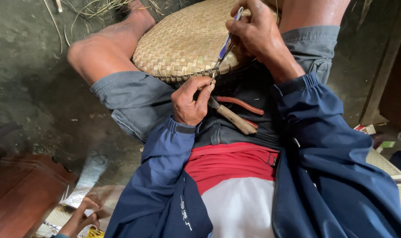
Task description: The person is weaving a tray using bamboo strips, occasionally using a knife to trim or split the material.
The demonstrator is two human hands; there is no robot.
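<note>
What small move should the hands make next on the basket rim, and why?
Probably push the blue-handled tool in the right hand further through the dark rim binding, since its tip meets the woven basket where the left hand pinches the rim.

One head-worn camera looks steeply down, close over the person's lap.

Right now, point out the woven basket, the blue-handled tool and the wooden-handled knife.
woven basket (182, 42): head view, on its domed woven underside.
blue-handled tool (227, 42): head view, on the blue handle below the right hand (257, 33).
wooden-handled knife (235, 120): head view, on the wooden handle in the lap.
</note>
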